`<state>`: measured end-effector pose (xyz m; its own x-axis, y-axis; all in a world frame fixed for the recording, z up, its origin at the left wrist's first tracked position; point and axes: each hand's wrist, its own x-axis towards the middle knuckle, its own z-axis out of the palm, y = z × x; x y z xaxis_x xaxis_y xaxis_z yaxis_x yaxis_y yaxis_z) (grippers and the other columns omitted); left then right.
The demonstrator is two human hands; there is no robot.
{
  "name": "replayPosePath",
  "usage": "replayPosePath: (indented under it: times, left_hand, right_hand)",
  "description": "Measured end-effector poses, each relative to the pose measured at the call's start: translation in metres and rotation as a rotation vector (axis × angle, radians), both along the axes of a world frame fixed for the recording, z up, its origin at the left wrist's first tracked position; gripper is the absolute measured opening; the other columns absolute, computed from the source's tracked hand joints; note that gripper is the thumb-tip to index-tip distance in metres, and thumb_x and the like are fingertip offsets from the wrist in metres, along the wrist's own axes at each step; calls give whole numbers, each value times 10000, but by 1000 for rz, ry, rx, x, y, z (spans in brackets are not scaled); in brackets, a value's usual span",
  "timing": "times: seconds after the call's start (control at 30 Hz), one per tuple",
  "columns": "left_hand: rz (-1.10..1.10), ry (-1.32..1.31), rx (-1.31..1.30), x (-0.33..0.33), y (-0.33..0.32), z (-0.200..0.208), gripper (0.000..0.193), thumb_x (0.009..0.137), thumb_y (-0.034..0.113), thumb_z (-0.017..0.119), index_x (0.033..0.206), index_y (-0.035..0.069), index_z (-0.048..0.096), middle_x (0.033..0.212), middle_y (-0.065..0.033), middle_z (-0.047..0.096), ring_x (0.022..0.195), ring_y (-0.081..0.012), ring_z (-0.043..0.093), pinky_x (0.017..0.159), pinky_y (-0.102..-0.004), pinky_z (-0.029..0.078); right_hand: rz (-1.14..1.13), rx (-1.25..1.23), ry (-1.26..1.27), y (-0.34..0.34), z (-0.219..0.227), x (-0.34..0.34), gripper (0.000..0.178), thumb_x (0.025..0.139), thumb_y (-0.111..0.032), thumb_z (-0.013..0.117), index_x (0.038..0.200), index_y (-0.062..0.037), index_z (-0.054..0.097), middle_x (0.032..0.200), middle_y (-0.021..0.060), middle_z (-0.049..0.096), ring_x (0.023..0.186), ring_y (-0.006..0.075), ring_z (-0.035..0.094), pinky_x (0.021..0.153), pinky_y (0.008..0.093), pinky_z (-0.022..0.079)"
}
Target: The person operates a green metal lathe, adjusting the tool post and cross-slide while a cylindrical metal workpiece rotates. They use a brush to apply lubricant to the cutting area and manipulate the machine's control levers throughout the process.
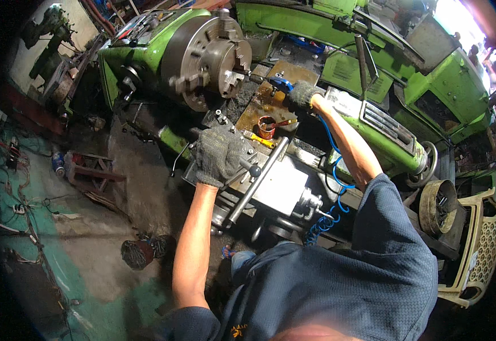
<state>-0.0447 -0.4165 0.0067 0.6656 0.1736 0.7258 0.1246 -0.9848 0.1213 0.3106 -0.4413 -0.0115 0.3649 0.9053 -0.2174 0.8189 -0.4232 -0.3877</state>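
My right hand, in a grey knit glove, grips a blue air blow gun. Its nozzle points left toward the bore of the lathe chuck, and a blue coiled hose trails down from my wrist. My left hand, gloved alike, is curled over the tool post on the lathe carriage; what lies under the fingers is hidden. Beside it are a lever with a black ball knob and a long metal bar. A yellow-handled brush lies near a red-brown pot with another brush in it.
The green headstock stands at the far left, the tailstock with its handwheel at right. A round tub of metal pieces and a beige plastic chair are at right. Cables run over the floor at left.
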Motion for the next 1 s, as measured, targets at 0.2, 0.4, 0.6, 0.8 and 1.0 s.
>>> replayPosePath:
  times: [0.2,0.4,0.6,0.8,1.0]
  left_hand:
    - [56,40,18,-1,-6,3,187,890,229,568,835,61,628,874,-187,623,867,-413,605,805,-535,456]
    - [-17,-18,-2,0,3,-4,207,883,259,534,860,101,666,881,-153,655,841,-395,607,753,-517,436]
    - [30,-56,39,2,8,-15,216,912,268,521,878,116,670,915,-150,660,865,-395,608,778,-516,444]
    - [33,9,16,-1,6,-13,212,897,268,543,842,91,646,884,-159,639,848,-397,600,764,-511,443]
    - [57,69,23,-6,8,-14,213,849,299,586,867,118,697,914,-148,683,889,-390,631,795,-504,460]
  right_hand:
    - [-117,-9,138,1,-2,-3,346,742,-272,730,902,34,746,783,185,718,655,268,704,624,429,554]
    - [-125,-8,184,-6,18,-19,301,741,-221,746,932,12,752,805,168,728,664,267,717,626,430,566]
    - [-43,-5,-153,-30,16,-16,212,737,-196,681,841,-25,752,825,200,731,745,316,731,688,445,565]
    - [-12,203,-164,-59,26,-34,467,699,-197,696,1156,-108,664,1009,201,708,923,358,697,820,454,547]
    - [77,237,-152,-78,23,-28,771,694,-195,743,1424,-140,500,1255,205,658,1130,384,644,941,447,526]
